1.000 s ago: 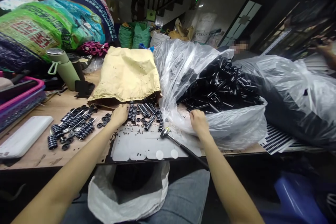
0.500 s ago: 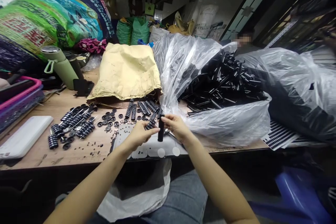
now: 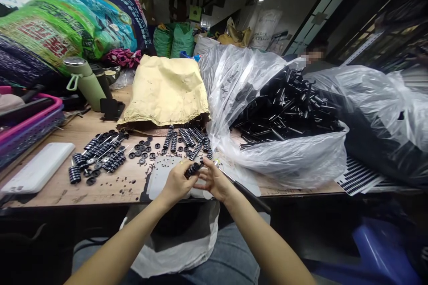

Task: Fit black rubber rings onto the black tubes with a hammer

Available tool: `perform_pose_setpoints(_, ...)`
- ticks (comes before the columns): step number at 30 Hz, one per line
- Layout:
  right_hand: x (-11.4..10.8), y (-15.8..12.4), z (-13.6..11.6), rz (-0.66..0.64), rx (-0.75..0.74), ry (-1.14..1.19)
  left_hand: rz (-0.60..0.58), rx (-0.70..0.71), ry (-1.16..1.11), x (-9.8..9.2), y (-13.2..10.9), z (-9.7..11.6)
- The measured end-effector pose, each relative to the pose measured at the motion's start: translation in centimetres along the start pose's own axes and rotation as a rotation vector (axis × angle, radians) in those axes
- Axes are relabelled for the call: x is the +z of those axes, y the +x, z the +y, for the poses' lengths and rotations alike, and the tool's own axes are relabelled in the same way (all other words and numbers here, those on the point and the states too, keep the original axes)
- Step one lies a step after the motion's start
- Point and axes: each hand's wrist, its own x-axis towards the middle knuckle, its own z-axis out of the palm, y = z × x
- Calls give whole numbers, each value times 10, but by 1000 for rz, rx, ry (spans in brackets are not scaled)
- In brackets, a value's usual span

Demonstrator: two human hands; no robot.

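My left hand point(image 3: 179, 179) is closed around a black ribbed cylinder point(image 3: 192, 170) above a pale mat point(image 3: 157, 178) at the table's front edge. My right hand point(image 3: 214, 180) is against the cylinder's right end, thumb and forefinger at a small dark part there that is too small to make out. A long thin tool with a black handle point(image 3: 250, 196) slants down past the right wrist. Several ribbed cylinders point(image 3: 185, 137) lie beyond my hands, and loose black discs point(image 3: 142, 149) are scattered to their left.
An open clear plastic bag point(image 3: 284, 162) of black tubes point(image 3: 287, 111) fills the right. A yellow sack point(image 3: 170, 89) stands behind. On the left are a white case point(image 3: 40, 164), a green bottle point(image 3: 87, 84) and a pink basket point(image 3: 40, 111). A person point(image 3: 316, 55) is at the back right.
The upright black piece between my right fingers no longer shows. The right hand has lowered and turned in towards the left one, and the black-handled tool is now visible. The view has shifted slightly.
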Motion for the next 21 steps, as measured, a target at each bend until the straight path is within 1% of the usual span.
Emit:
perform_pose_setpoints(2, -4, 0, 1, 154, -220, -204, -14, -188, -226, -2, 0, 2)
perform_pose_setpoints(3, -6, -2, 1, 198, -341, -346, -34, -286, -343, -4, 0, 4)
perform_pose_setpoints(4, -7, -6, 1, 203, -456, -496, -53, -371, -443, -6, 1, 4)
perform_pose_setpoints(6, -7, -16, 0, 127, -651, -767, -58, -484, -571, -8, 1, 6)
perform_pose_setpoints(8, -2, -26, 0, 43, -778, -959, -25, -553, -634, -7, 1, 7)
perform_pose_setpoints(10, 5, -32, 0, 7, -842, -1084, 17, -600, -677, -3, 0, 9)
perform_pose_setpoints(14, 15, -33, 3, -12, -871, -1183, 104, -591, -783, 5, -3, 15)
perform_pose_setpoints(17, 15, -31, 7, -13, -865, -1210, 83, -598, -856, 8, -6, 19)
perform_pose_setpoints(21, 12, -30, 13, -21, -830, -1204, 34, -639, -822, 10, -11, 19)
